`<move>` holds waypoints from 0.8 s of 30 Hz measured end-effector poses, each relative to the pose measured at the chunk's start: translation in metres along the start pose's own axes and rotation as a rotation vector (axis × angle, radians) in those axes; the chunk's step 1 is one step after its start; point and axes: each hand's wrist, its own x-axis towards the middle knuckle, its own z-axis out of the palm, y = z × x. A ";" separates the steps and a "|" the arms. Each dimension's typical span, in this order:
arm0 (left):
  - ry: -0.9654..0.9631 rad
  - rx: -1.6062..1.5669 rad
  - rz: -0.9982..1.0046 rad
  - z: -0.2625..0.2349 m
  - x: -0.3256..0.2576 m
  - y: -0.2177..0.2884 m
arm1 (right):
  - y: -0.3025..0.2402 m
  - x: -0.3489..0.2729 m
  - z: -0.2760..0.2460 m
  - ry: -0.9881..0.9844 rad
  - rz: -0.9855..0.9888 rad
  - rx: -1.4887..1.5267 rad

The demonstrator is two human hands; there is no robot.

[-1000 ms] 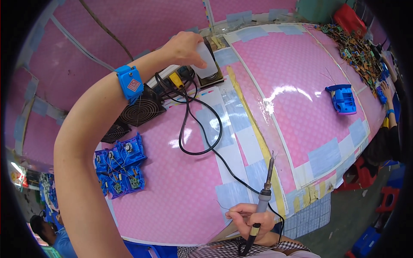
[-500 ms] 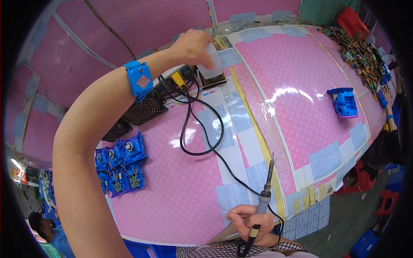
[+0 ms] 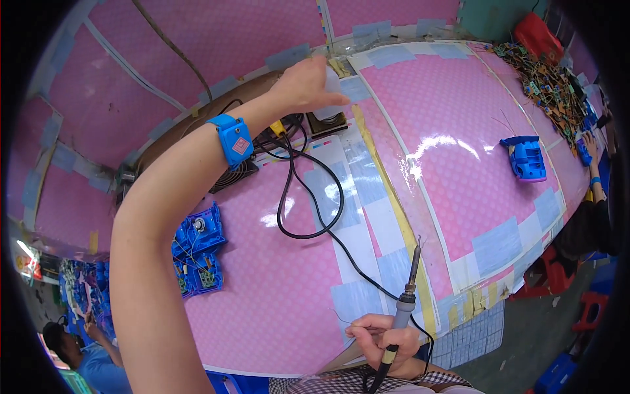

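My left hand (image 3: pixel 303 84) reaches far across the pink table and grips a small white translucent container (image 3: pixel 333 90), holding it just above a dark square stand (image 3: pixel 328 122). A blue wrist strap (image 3: pixel 233 139) sits on that forearm. Close to my body, my right hand (image 3: pixel 380 338) holds a soldering iron (image 3: pixel 409 282) by its handle, with the tip pointing up and away over the taped table edge. The iron's black cable (image 3: pixel 308 197) loops across the table toward the stand.
A dark fan grille (image 3: pixel 233 176) lies under my left forearm. Blue plastic housings with wires (image 3: pixel 197 253) lie at left and another one (image 3: pixel 527 159) at right. A heap of small components (image 3: pixel 551 79) fills the far right. Another person (image 3: pixel 72 341) works at lower left.
My left hand has moved right and farther away with the white container, off the dark stand. The right hand and the iron have stayed almost still.
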 end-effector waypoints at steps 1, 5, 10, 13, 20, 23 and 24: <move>-0.003 -0.020 -0.021 0.001 0.002 -0.001 | 0.000 0.000 0.000 -0.003 -0.002 -0.002; -0.077 -0.042 -0.040 -0.003 0.012 0.001 | -0.002 -0.002 0.002 0.009 0.019 -0.009; 0.003 -0.178 -0.078 0.001 0.003 -0.005 | -0.007 0.000 -0.003 -0.085 0.078 -0.007; 0.019 -0.216 -0.060 0.000 -0.003 -0.001 | -0.008 0.001 -0.004 -0.093 0.093 0.011; 0.048 -0.250 -0.054 -0.003 -0.013 0.004 | -0.006 -0.001 -0.004 -0.108 0.055 -0.036; 0.098 -0.261 0.007 0.001 -0.012 0.001 | -0.006 -0.001 -0.004 -0.126 0.051 -0.054; 0.100 -0.261 0.005 0.003 -0.011 0.000 | -0.007 -0.002 -0.004 -0.133 0.047 -0.071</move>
